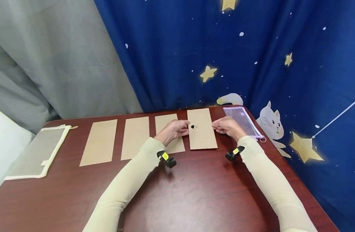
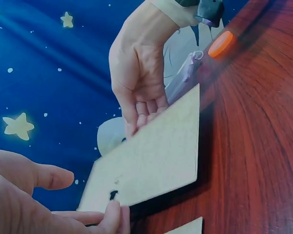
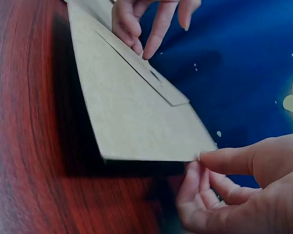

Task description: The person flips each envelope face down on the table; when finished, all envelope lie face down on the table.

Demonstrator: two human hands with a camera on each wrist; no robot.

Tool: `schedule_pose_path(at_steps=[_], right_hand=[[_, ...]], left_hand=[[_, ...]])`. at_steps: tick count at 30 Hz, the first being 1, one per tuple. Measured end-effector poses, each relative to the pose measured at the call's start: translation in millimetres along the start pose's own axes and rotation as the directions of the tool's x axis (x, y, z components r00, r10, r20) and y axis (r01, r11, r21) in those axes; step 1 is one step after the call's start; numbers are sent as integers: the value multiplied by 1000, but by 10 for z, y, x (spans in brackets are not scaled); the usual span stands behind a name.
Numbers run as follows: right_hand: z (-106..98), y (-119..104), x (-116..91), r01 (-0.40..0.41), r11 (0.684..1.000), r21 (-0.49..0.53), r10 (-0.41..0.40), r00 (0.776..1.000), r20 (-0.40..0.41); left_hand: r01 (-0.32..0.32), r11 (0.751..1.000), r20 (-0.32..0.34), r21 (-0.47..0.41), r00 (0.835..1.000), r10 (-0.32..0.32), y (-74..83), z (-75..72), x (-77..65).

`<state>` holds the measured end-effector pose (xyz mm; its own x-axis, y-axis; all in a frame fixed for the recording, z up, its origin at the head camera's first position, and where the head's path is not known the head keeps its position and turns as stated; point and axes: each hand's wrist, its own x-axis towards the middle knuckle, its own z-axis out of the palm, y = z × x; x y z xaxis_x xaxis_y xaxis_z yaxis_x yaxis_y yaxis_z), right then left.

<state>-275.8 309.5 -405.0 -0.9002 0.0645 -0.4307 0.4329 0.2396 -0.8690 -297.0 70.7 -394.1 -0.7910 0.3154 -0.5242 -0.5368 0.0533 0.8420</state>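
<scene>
A flat tan cardboard-like rectangle (image 1: pixel 203 135), with small dark marks near its left side, is raised slightly above the dark red table. In the right wrist view a flap-like second layer (image 3: pixel 168 90) shows along one side of it. My right hand (image 1: pixel 228 126) pinches its right edge between thumb and fingers. At the left edge, my left hand (image 1: pixel 175 129) touches it with its fingertips, beside the dark mark (image 2: pixel 114 195). The left thumb (image 2: pixel 56 178) stands apart from the sheet. Similar tan rectangles (image 1: pixel 137 137) lie flat in a row to the left.
A white-edged mesh zip pouch (image 1: pixel 54 141) lies at the table's left end. Behind my right hand, a purple zip pouch (image 1: pixel 241 117) lies near the right edge. Grey and blue star-patterned curtains (image 1: pixel 177 64) hang directly behind the table (image 1: pixel 189 193).
</scene>
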Motion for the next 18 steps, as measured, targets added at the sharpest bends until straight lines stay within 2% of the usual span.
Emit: schedule_pose_path(at_steps=[8, 14, 18], right_hand=[[-9, 48, -64, 48, 983, 180, -53, 998, 25], [-32, 86, -139, 42, 964, 264, -58, 997, 51], [-40, 84, -151, 44, 951, 306, -74, 993, 90]], left_hand=[[30, 999, 23, -16, 999, -29, -34, -48, -77], [-1, 999, -8, -42, 1000, 1, -34, -94, -76], [-47, 994, -9, -95, 999, 47, 11, -115, -78]])
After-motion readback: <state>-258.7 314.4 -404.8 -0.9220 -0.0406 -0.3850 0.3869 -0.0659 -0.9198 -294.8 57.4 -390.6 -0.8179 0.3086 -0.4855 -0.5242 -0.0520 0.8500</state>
